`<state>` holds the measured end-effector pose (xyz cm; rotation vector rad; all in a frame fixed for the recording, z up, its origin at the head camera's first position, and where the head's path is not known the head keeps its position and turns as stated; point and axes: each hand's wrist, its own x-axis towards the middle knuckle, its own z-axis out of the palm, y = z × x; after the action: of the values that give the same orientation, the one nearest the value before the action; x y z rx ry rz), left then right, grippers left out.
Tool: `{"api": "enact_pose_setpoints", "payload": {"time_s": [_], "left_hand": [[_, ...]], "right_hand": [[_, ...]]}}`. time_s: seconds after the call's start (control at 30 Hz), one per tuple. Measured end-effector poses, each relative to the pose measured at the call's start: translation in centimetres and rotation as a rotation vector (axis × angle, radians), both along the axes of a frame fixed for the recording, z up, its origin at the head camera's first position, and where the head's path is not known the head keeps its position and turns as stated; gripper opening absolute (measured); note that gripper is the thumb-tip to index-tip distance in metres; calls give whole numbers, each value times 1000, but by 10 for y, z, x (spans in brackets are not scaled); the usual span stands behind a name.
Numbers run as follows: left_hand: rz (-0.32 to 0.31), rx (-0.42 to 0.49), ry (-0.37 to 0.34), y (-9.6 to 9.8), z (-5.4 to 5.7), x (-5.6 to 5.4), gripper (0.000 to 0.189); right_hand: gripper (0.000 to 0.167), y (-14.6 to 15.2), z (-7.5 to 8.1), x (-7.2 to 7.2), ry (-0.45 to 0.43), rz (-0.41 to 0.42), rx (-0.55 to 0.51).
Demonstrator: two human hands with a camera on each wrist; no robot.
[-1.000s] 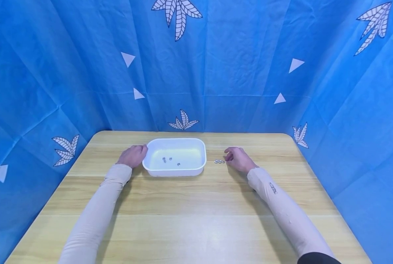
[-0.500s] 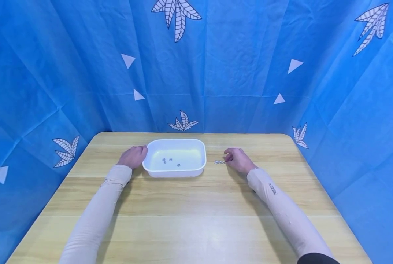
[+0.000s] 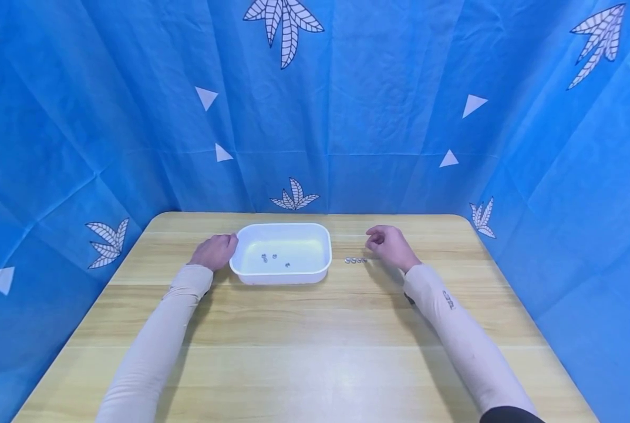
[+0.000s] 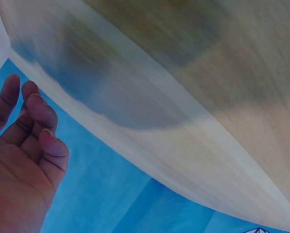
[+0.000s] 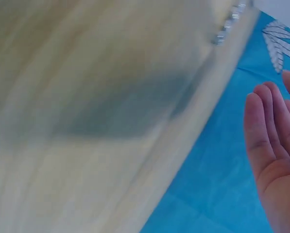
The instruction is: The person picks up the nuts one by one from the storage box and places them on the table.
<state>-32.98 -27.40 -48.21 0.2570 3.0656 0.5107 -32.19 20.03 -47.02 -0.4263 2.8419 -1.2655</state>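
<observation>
Right hand (image 3: pixel 391 245) now lifted, fingers relaxed, looks empty; metal pieces (image 3: pixel 354 260) right of white tray (image 3: pixel 285 279) now show four in a row, end one likely released. Left hand (image 3: pixel 212 251) at tray's left rim, grip unclear.

"How does the left arm (image 3: pixel 153 346) lie?"

"It reaches forward over the table (image 3: pixel 304 335), and the left hand (image 3: pixel 212 251) grips, back upward, nearer the far left corner than the far right (the left wrist view shows its fingers (image 4: pixel 45 116) bent)."

"And the right arm (image 3: pixel 465 346)?"

"Slanting inward, with the right hand (image 3: pixel 394 247) hovering above the table, nearer its far edge; the fingers (image 5: pixel 256 131) curve gently, side by side."
</observation>
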Motion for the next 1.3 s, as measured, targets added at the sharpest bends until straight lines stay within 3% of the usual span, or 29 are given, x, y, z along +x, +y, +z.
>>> {"api": "enact_pose_setpoints", "payload": {"time_s": [0.17, 0.5, 0.9, 1.3], "left_hand": [[1, 1, -9, -1, 1, 0, 67], [4, -8, 9, 2, 4, -1, 64], [9, -17, 17, -1, 5, 1, 61], [-4, -24, 20, 0, 1, 2, 67]], "right_hand": [[29, -12, 14, -1, 61, -26, -40], [24, -56, 32, 0, 102, 29, -124], [22, -110, 30, -2, 62, 110, -113], [26, -155, 18, -1, -13, 231, 49]]}}
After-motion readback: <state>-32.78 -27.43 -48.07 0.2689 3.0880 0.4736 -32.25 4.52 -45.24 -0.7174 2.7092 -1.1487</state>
